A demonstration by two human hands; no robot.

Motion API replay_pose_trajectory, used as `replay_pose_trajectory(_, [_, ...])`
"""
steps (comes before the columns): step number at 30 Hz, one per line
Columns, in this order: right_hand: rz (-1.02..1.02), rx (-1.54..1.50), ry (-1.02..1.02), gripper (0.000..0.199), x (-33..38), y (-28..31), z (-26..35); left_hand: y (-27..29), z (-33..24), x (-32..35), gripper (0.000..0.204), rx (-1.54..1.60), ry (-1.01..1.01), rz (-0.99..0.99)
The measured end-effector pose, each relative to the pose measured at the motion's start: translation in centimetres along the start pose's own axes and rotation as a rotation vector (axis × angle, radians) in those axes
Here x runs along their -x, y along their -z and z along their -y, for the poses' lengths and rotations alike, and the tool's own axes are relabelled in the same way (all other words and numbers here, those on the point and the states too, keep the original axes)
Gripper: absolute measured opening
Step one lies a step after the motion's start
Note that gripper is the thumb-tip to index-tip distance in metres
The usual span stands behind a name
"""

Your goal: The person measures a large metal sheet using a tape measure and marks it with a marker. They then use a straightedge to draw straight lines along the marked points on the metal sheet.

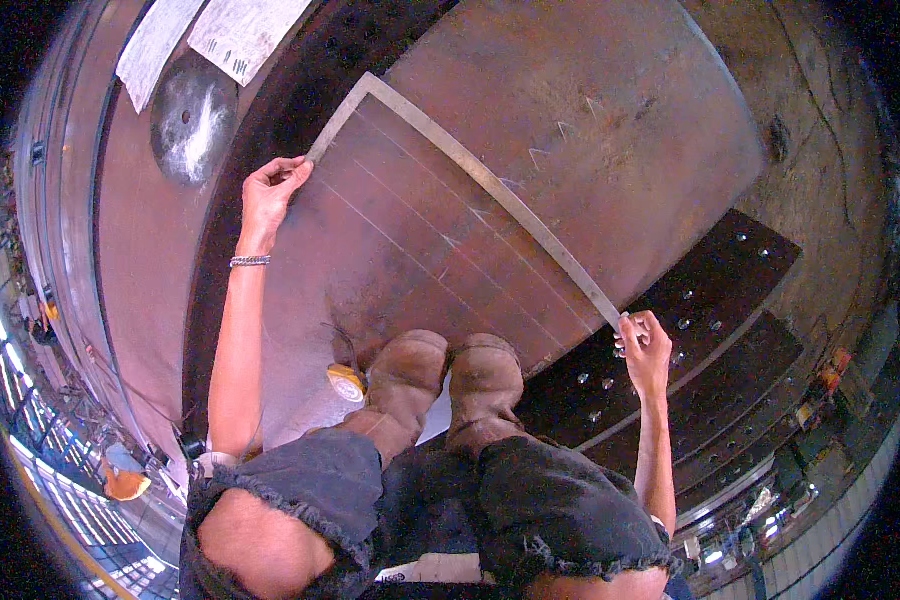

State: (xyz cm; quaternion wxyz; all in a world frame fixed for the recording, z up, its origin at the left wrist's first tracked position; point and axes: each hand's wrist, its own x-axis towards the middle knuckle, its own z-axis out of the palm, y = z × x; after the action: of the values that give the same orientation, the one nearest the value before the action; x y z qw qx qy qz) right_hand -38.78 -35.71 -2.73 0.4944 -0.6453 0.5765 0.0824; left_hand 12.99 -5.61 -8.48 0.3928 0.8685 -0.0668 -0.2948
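Observation:
A steel framing square [498,188] lies on a large rust-brown steel plate [660,120], its corner pointing to the far left. My left hand [272,195] pinches the end of the short leg between thumb and fingers. At the far end of the long leg, my right hand [646,345] has its fingers curled onto the tip, close to the plate's right edge. Several thin pale lines run across the plate on the near side of the square, roughly along its long leg. Beside my left boot sits a yellow tape measure [346,382].
My boots [405,365] stand on the near part of the plate. Dark plates with several holes [710,290] lie to the right. At the upper left are pale sheets [245,40] and a round metal disc [190,118]. An orange rounded object [127,485] shows at the lower left.

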Motion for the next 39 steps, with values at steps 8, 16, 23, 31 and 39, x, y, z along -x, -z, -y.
replay_pose_trajectory(8, [0.005, 0.036, 0.011, 0.024, -0.1, 0.1, 0.4, -0.5, -0.7, 0.4, 0.028, 0.002, 0.001, -0.017])
replay_pose_trajectory(16, [-0.044, 0.220, 0.123, 0.016, -0.3, 0.5, 0.4, -0.6, -0.9, 0.4, 0.027, 0.022, 0.011, -0.003])
replay_pose_trajectory(23, [-0.391, 0.269, 0.388, 0.015, -0.4, 1.4, 6.2, -0.6, -0.9, 0.4, 0.028, 0.003, -0.027, -0.012])
replay_pose_trajectory(31, [-0.300, 0.080, 0.541, 0.020, -2.6, -0.8, 14.6, -0.7, -1.8, 0.7, 0.027, -0.017, 0.021, -0.004])
replay_pose_trajectory(39, [-0.037, 0.116, 0.694, 0.018, -6.4, -7.6, 22.8, -0.5, -1.0, 0.6, 0.027, 0.008, -0.013, -0.017])
